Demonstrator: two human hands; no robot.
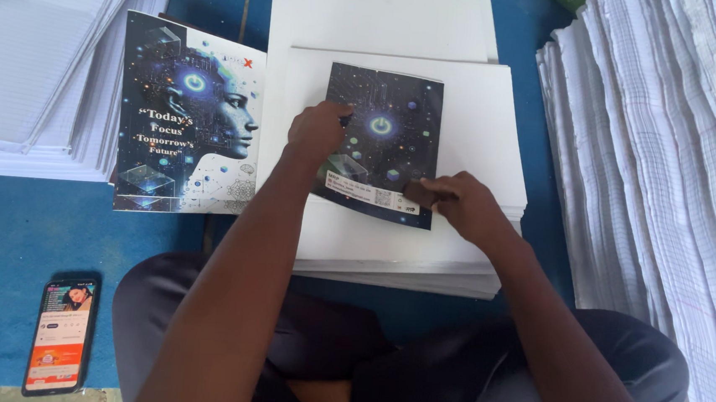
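Head view: a dark printed cover (382,156) lies slightly tilted on a white stack (479,151) in front of the person. The cover is a rectangle with a glowing blue ring in the middle, small cubes and dots of light, and a pale label strip with a small code square near its lower edge. The left hand (317,131) rests flat on the cover's left edge, fingers together. The right hand (458,204) pinches the cover's lower right corner. To the left stands a pile of covers (188,113) showing a blue face in profile with white lettering. Ruled sheets (32,52) lie at far left, squared sheets (671,164) fan out at right. A phone (61,333) with a lit screen lies on the blue floor (4,218).
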